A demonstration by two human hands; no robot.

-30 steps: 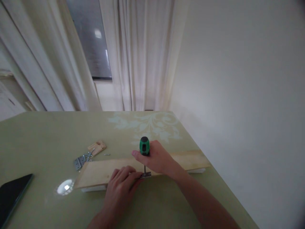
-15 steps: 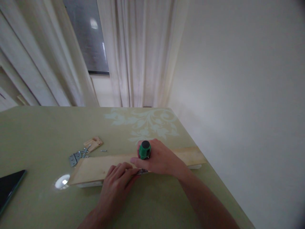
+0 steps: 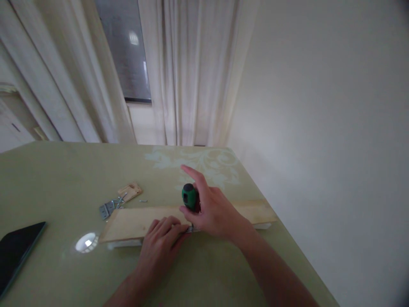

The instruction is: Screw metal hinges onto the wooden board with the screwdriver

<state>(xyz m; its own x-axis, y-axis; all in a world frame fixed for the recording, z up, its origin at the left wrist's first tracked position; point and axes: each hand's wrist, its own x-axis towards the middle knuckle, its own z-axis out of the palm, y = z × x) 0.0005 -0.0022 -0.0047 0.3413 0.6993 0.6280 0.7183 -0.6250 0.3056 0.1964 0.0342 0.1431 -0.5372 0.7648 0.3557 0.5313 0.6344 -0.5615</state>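
My right hand (image 3: 214,209) is around a screwdriver (image 3: 189,197) with a green and black handle. Its index finger points up and away, while the thumb and other fingers stay at the handle. The screwdriver stands nearly upright, its tip end down at a small metal hinge (image 3: 191,229) by the near edge of a pale wooden board (image 3: 134,221). My left hand (image 3: 161,238) is closed at the hinge's left end, thumb and index finger pressed on it, the other fingers lying on the board. Any screw under the tip is too small to make out.
Left of the board lie another metal hinge (image 3: 107,209), several screws (image 3: 121,199) and a small wooden piece (image 3: 130,192). One loose screw (image 3: 143,201) lies apart. A dark tablet-like device (image 3: 19,251) is at the left on the green table (image 3: 79,170). A wall (image 3: 319,128) borders the right.
My right index finger has lifted off the handle and stretched upward, and the handle leans slightly more left. My left hand stays at the hinge. The view has shifted slightly.
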